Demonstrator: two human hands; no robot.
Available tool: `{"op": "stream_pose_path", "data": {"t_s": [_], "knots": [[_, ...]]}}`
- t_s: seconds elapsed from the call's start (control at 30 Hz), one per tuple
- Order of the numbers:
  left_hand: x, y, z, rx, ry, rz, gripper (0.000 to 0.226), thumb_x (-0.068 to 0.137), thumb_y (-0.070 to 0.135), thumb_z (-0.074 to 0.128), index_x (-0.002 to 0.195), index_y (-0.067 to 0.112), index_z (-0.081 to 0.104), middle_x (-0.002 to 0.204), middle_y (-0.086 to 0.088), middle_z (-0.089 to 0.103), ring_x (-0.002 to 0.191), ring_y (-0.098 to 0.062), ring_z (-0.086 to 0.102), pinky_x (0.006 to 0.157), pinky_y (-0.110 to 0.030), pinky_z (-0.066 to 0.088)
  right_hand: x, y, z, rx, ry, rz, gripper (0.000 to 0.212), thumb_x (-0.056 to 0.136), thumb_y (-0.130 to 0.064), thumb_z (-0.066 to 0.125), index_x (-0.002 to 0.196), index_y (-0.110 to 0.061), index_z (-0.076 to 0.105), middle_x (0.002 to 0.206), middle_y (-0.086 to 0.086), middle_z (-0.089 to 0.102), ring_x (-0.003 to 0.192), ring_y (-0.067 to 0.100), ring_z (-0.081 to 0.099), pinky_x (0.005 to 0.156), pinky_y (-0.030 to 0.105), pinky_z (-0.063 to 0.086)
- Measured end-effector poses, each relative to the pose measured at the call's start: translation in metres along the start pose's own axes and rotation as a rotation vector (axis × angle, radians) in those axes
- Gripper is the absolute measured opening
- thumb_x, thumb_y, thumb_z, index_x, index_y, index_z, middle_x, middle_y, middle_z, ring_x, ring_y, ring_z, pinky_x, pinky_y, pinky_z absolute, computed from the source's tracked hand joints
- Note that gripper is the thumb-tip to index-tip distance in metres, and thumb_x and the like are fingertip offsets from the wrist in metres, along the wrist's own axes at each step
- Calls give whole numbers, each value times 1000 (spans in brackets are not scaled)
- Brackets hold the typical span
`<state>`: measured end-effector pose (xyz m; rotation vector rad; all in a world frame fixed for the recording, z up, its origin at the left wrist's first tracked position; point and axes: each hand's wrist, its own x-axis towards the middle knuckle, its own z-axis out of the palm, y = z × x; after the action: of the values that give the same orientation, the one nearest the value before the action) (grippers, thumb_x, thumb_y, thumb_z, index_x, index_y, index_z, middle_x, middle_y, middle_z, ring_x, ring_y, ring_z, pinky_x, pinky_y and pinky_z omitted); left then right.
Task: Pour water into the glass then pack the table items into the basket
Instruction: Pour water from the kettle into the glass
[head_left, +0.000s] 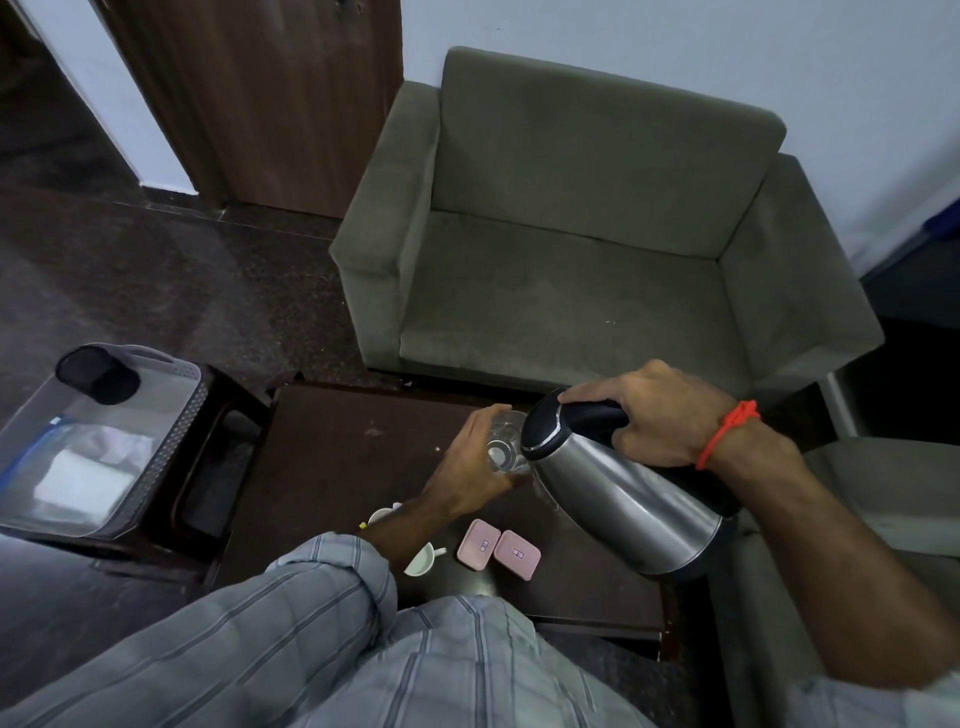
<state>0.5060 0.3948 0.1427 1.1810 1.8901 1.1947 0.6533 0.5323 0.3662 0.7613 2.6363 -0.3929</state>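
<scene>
Right hand (660, 421) gripping kettle (623, 493), left hand (475, 462) around glass (506, 447)

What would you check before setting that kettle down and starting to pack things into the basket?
1. Right hand grips the kettle handle firmly: ok.
2. Left hand steadies the glass: ok.
3. Glass full enough: cannot tell.
4. Spilled water on the table: cannot tell.
5. Basket within reach, with room: ok.
6. Pink boxes and white cup unpacked: not ok.
</scene>
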Motion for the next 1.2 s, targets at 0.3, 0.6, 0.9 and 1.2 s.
{"op": "stream_pose_path", "data": {"t_s": [0.3,0.6,0.9,1.2], "knots": [[-4,-10,8,-2,-19,27,87,66,36,88,143,35,46,139,12,50,128,-1,54,107,-25,48,9,-14,-7,-41,-75,3,77,63,-18,44,124,-64,40,118,-4,71,107,27,66,87,43,60],[-5,-16,10,33,-61,-10,93,62,41,88,144,37,43,137,18,49,122,20,45,95,3,35,20,-21,-12,-41,-110,1,75,59,-16,42,121,-57,53,117,-3,71,107,27,66,89,43,60],[-7,-17,12,23,-77,-31,97,62,38,93,145,33,42,139,16,47,119,26,42,91,6,36,24,-26,-22,-59,-109,1,74,56,-19,41,118,-54,60,106,-2,73,95,25,68,82,39,62],[-13,-18,11,35,-54,-32,93,66,40,94,144,28,45,139,10,51,122,1,54,97,-3,41,18,-30,-32,-76,-147,35,70,66,-11,45,119,-52,63,77,-8,53,57,6,56,61,22,58]]}}
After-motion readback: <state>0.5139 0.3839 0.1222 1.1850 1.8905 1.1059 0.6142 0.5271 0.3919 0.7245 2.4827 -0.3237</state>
